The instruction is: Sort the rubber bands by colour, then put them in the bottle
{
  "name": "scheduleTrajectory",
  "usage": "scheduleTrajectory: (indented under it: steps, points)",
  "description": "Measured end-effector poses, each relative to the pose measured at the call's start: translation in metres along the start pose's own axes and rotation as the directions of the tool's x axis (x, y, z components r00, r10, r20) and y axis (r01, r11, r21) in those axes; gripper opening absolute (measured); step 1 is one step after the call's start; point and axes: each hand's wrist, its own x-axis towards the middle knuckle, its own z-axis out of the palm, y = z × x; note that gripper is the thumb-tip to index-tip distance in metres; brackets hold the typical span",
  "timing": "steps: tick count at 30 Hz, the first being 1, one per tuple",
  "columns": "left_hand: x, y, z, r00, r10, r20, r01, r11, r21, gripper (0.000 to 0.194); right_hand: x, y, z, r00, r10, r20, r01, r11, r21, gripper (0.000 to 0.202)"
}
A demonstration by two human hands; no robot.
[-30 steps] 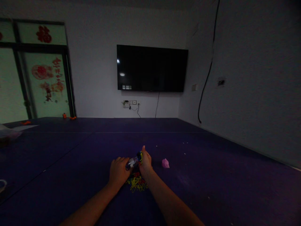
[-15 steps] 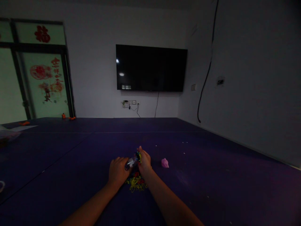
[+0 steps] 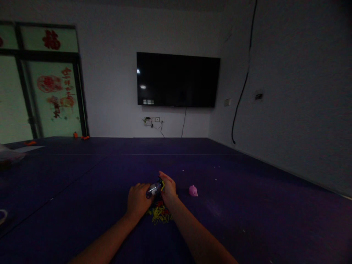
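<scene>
A small clear bottle [image 3: 154,189] lies tilted between my hands. My left hand [image 3: 138,199] is closed round its lower left end. At its upper right end, my right hand [image 3: 168,188] is closed on a few yellow and dark strands [image 3: 162,185] by the bottle's mouth. Below the hands a loose pile of yellow, red and dark bands [image 3: 161,214] lies on the purple surface [image 3: 132,167]. To the right of my right hand sits a small pink object [image 3: 193,190].
A plastic bag [image 3: 9,156] and a white sheet [image 3: 29,149] lie at the far left. Small orange items [image 3: 85,138] are near the back left edge. A white ring [image 3: 3,216] is at the left edge. Small white specks dot the surface.
My right thumb has shifted slightly to the left near the bottle's mouth. The view has moved a little; my left hand and the bottle look nearly the same.
</scene>
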Motion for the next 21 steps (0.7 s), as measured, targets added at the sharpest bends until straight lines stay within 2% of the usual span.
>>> scheduleTrajectory:
  steps: [8,17,21]
  points:
    - [0.0002,-0.0006,-0.0018,0.998,-0.060,0.002,0.060,0.998,-0.011,0.017,0.0040,0.0070,-0.0002,0.996,0.004,0.087,-0.006,1.000,0.017,0.023]
    - [0.0004,-0.0015,-0.0031,0.998,-0.061,0.009,0.061,0.998,0.003,0.019,0.0032,0.0069,0.0043,0.983,-0.023,0.181,0.018,1.000,0.026,0.019]
    - [0.0002,-0.0010,-0.0043,0.998,-0.060,0.001,0.060,0.998,0.011,0.017,0.0014,0.0071,0.0053,0.978,-0.061,0.199,0.068,0.997,-0.027,0.020]
